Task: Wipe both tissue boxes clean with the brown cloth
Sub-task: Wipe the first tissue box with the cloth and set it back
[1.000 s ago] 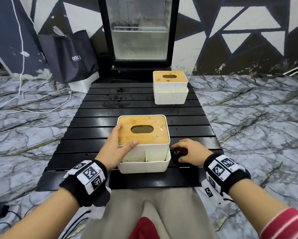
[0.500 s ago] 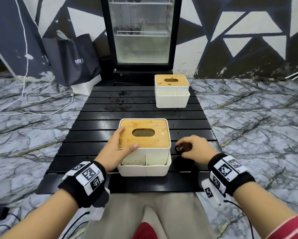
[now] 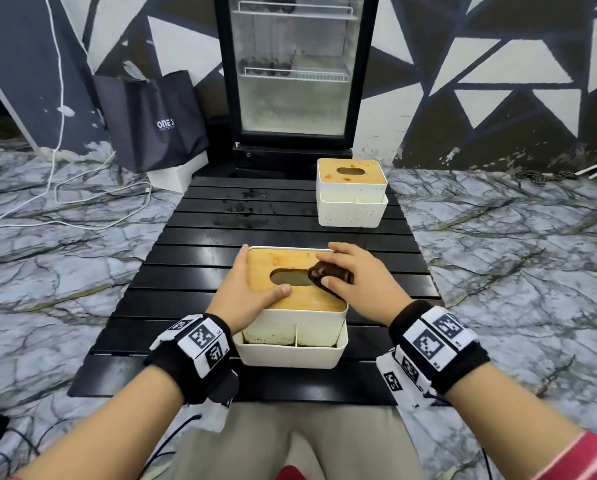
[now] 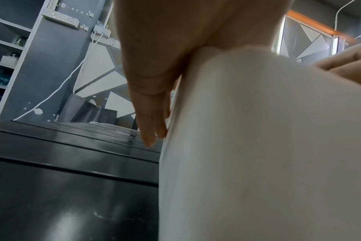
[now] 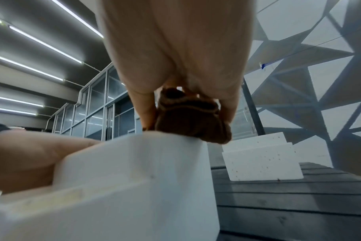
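Note:
The near tissue box (image 3: 295,327) is white with a wooden lid (image 3: 290,299) and an oval slot. It sits on the black slatted table (image 3: 200,271) in front of me. My left hand (image 3: 252,289) braces its left side, fingers (image 4: 153,124) straight along the white wall (image 4: 258,146) and thumb on the lid. My right hand (image 3: 354,273) grips the bunched brown cloth (image 3: 328,273) and holds it on the lid's right part, beside the slot. In the right wrist view the cloth (image 5: 192,124) touches the box's top edge (image 5: 146,163). The second tissue box (image 3: 350,199) stands at the table's far right, with stains on its lid.
A glass-door fridge (image 3: 293,71) stands behind the table. A dark shopping bag (image 3: 155,119) leans at the back left, with white cables (image 3: 82,202) on the marble floor. Dark smears (image 3: 241,216) mark the far slats. My knees are at the table's near edge.
My right hand has lifted the brown cloth off the table at the box's right side and brought it onto the wooden lid. The left hand has kept its place on the box.

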Demonstrator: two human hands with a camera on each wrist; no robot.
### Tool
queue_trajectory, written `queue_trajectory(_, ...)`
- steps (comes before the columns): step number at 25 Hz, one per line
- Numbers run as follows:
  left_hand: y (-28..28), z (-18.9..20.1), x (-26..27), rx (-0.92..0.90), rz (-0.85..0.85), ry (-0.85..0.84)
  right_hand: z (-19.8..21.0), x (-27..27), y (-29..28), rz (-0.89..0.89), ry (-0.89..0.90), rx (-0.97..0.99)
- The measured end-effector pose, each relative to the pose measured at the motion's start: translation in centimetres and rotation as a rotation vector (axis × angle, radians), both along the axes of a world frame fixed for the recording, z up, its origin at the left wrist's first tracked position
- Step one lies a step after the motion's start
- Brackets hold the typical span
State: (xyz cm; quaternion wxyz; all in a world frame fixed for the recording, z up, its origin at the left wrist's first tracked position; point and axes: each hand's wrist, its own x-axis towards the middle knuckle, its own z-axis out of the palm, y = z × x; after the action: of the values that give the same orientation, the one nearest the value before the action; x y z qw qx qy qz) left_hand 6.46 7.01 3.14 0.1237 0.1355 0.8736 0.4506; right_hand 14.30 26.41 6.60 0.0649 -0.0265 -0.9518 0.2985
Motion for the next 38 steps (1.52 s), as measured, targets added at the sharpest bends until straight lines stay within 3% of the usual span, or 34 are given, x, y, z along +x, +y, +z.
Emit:
queue_trajectory(7, 0.0, -0.4, -0.3, 0.036, -0.004, -0.003, -3.5, 2.7, -1.2, 0.120, 0.173, -0.056)
queue_trajectory(15, 0.0, -0.2, -0.3, 0.039, -0.021, -0.006, -2.9, -1.9, 1.0, 0.066, 0.124, -0.105)
queue_trajectory(25, -0.1, -0.5, -0.4, 0.023, -0.048, 0.008, -4.2, 2.4, 0.4, 0.211, 0.166, -0.164)
queue_trajectory(32, -0.3, -0.5, -0.5, 0.007, -0.062, 0.003, -3.5, -1.9, 1.9, 0.125, 0.140, -0.179)
queue_trajectory(38, -0.9, -0.3, 0.0, 0.097, -0.081, -0.001, -3.2, -2.0, 1.6, 0.075, 0.131, -0.215)
